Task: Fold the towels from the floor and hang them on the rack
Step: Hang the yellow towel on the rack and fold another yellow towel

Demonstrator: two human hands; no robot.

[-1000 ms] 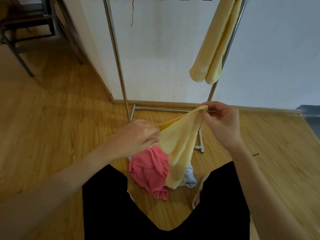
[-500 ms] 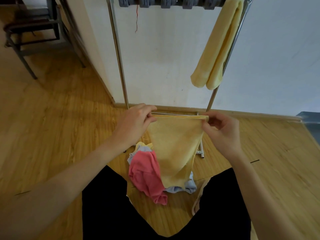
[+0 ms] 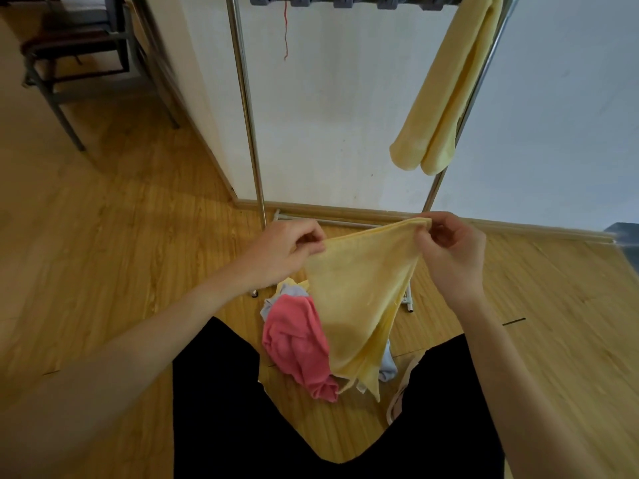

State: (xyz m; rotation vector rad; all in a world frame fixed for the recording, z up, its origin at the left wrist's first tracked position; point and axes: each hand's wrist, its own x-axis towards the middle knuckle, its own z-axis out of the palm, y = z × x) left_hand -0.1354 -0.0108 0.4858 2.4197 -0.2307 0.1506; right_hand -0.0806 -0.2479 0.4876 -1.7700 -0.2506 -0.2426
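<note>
I hold a yellow towel (image 3: 359, 288) by its top edge, and it hangs down in front of my legs. My left hand (image 3: 287, 250) pinches its left corner, my right hand (image 3: 449, 250) pinches the right corner slightly higher. Beneath it on the wooden floor lies a pile with a pink towel (image 3: 297, 344), a pale blue towel (image 3: 387, 368) and a bit of another yellow one. The metal rack (image 3: 247, 108) stands against the white wall. A folded yellow towel (image 3: 446, 91) hangs over the rack's right end.
Grey clips (image 3: 342, 0) line the rack's top bar, with a red thread (image 3: 285, 29) dangling. The rack's foot bars (image 3: 408, 299) lie on the floor behind the pile. A dark chair (image 3: 69, 53) stands at the upper left. My black-clad legs fill the bottom.
My left hand rose from low on the towel to its top edge, spreading the cloth flat between both hands. In the last half second the left corner dipped slightly.
</note>
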